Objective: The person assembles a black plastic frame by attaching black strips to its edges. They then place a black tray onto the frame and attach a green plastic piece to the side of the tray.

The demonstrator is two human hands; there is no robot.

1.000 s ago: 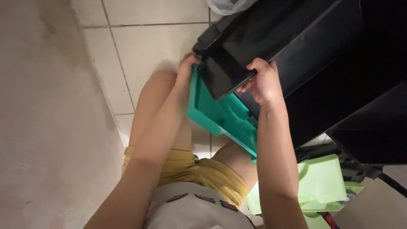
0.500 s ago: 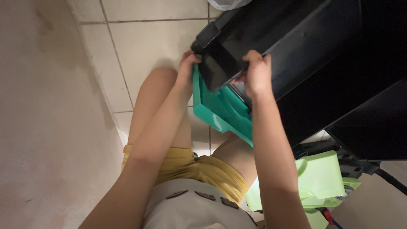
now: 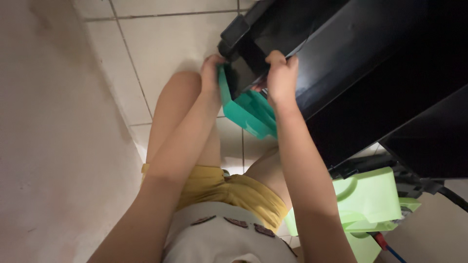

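Two hands, left hand (image 3: 210, 73) and right hand (image 3: 282, 75), fingers curled shut on the teal plastic tray (image 3: 248, 109) at 12 o'clock, steadying it beneath the black machine (image 3: 341, 53) above tiled floor (image 3: 165, 44).

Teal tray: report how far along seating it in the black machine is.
Done: the teal tray has its upper end under the black machine. In hand: left hand and right hand grip tray and machine edge. Left: most of the tray is outside.
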